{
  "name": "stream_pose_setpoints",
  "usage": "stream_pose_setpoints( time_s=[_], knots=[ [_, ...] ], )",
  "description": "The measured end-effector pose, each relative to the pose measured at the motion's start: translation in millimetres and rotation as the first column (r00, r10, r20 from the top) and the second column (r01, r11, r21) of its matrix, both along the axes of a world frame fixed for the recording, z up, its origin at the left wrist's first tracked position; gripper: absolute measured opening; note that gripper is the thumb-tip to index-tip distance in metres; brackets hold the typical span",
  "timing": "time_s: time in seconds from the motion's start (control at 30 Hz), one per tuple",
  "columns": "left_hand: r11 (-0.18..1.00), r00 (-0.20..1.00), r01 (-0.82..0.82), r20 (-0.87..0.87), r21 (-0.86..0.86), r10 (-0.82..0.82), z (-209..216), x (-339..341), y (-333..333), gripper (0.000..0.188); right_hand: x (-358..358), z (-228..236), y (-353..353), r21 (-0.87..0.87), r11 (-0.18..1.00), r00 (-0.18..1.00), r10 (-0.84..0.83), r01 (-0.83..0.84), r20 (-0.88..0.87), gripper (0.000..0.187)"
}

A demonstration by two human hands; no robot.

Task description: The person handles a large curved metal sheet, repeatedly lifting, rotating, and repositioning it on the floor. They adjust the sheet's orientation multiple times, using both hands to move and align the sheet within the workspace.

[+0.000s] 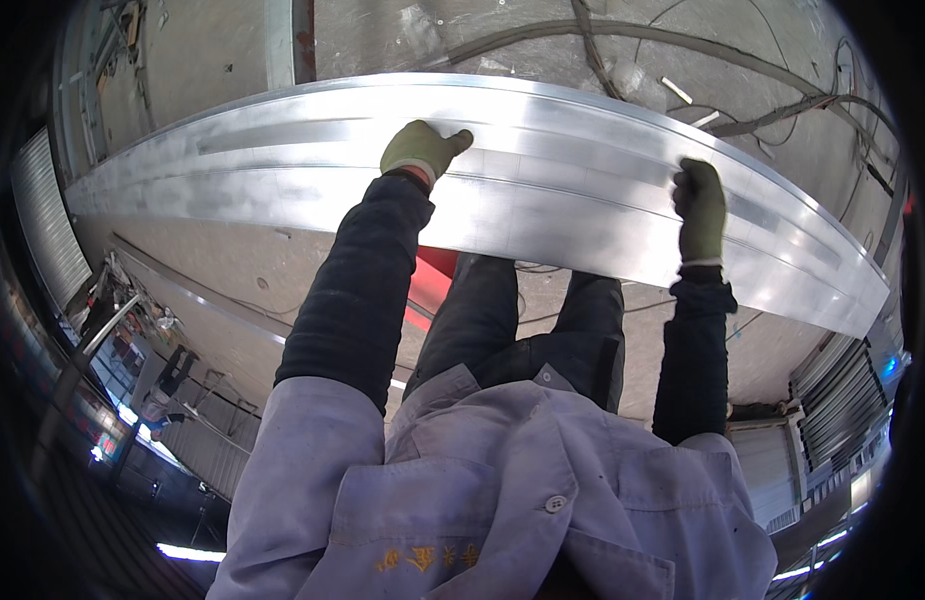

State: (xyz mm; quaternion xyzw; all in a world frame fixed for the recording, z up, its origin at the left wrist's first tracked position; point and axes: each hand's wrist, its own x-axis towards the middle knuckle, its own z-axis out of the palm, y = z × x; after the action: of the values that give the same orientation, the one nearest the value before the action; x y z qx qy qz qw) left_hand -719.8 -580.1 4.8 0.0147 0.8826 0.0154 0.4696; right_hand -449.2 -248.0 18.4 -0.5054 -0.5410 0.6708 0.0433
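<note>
Stretching crosswise before the person's legs (471, 310), ribbed silvery metal panel (563, 190), long axis running left to right, gloved left hand (423, 150) over it, grip impossible to tell, gloved right hand (701, 208) curled fist-like.

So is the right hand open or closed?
Closed: the right hand is curled into a fist; whether anything is inside, I cannot tell.
</note>
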Motion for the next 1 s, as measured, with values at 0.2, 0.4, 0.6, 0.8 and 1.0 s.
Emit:
stream_pose_setpoints(
  time_s=[0.2,0.4,0.6,0.8,1.0],
  knots=[
    [0.999,0.999,0.017,0.028,-0.03,-0.016,6,-3,6,0.077,-136,26,-89,0.058,0.899,0.878,0.436,-0.433,-0.197,0.03],
    [0.999,0.999,0.002,0.041,-0.045,0.0,8,-1,7,0.077,-189,4,-133,-0.03,0.905,0.894,0.413,-0.424,-0.172,0.03],
    [0.998,0.997,0.001,0.075,-0.062,0.004,12,-5,12,0.078,-203,-22,-153,-0.04,0.926,0.925,0.373,-0.376,-0.07,0.032],
    [0.996,0.997,-0.019,0.077,-0.088,0.025,15,-6,15,0.076,-202,-41,-161,0.129,0.848,0.856,0.516,-0.513,0.012,0.032],
    [0.997,0.996,-0.02,0.082,-0.078,0.027,12,-5,14,0.075,-204,-36,-160,0.209,0.795,0.818,0.573,-0.57,0.054,0.033]
  ],
)
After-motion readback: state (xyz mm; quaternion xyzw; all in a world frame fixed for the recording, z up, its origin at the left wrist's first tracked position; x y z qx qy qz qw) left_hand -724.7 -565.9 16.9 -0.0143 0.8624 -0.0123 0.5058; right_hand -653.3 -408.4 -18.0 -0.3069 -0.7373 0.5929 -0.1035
